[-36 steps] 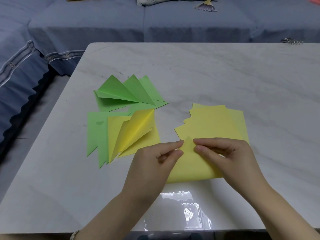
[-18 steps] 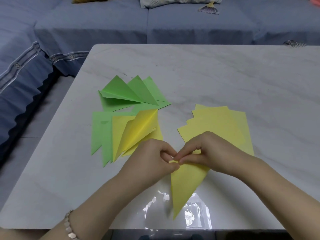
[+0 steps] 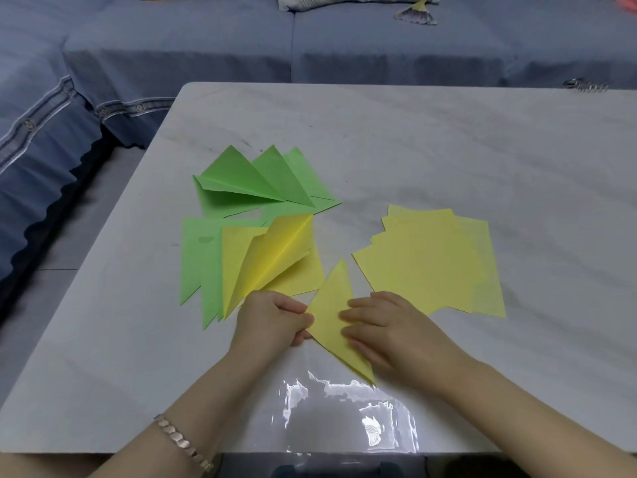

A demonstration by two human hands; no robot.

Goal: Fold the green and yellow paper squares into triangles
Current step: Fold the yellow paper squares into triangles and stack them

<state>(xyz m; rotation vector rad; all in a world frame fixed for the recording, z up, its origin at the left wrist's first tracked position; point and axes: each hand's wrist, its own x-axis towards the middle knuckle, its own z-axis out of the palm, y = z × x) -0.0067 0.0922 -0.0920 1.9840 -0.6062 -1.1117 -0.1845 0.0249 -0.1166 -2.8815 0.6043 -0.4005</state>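
Head view, folded paper: a yellow triangle (image 3: 332, 315) lay flat on the white table (image 3: 448, 160), near the front edge. Its long side ran from a far tip, up and a little right, down to a near tip by the shiny spot.
Left hand (image 3: 272, 320): it was curled into a loose fist, and its fingers (image 3: 296, 307) pinched the left edge of the triangle.
Right hand (image 3: 386, 326): its fingers (image 3: 358, 313) lay flat and close together, pressing down on the triangle's right side.
Yellow squares (image 3: 431, 260): a loose stack just right of the triangle. Some were hidden, so I could not count them.
Green triangles (image 3: 262, 181): about five showed, left and farther back, tips mostly pointing away.
Yellow folded pile (image 3: 272, 257): about three, touching the left hand, long sides slanting up to the right.
Writing: none could be read.
Bracelet (image 3: 182, 443): one, on the left wrist.
Blue sofa (image 3: 310, 46): it stood behind the table.
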